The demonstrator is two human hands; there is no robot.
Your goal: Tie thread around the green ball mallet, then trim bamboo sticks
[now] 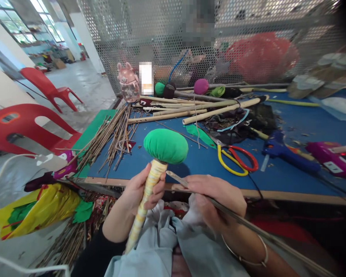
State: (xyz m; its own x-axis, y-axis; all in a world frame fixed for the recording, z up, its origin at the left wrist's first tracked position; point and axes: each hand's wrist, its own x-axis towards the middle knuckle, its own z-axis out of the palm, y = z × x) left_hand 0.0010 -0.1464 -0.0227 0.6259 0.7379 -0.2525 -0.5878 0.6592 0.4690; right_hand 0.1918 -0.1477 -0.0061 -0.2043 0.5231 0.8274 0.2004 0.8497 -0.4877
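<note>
My left hand is closed around a stick wrapped in yellow-and-white tape. A padded head in bright green cloth caps its upper end, so it looks like a mallet, and it tilts over the table's front edge. In my right hand lies a long thin stick, gripped between thumb and fingers. Its pale tip is close to the taped stick, just below the green head; whether they touch I cannot tell. The thin stick's other end runs down to the lower right.
On the blue table lie scissors, a blue glue gun, bamboo sticks and a bundle of thin twigs. A perforated metal screen stands behind. A yellow bag and red chairs are at left.
</note>
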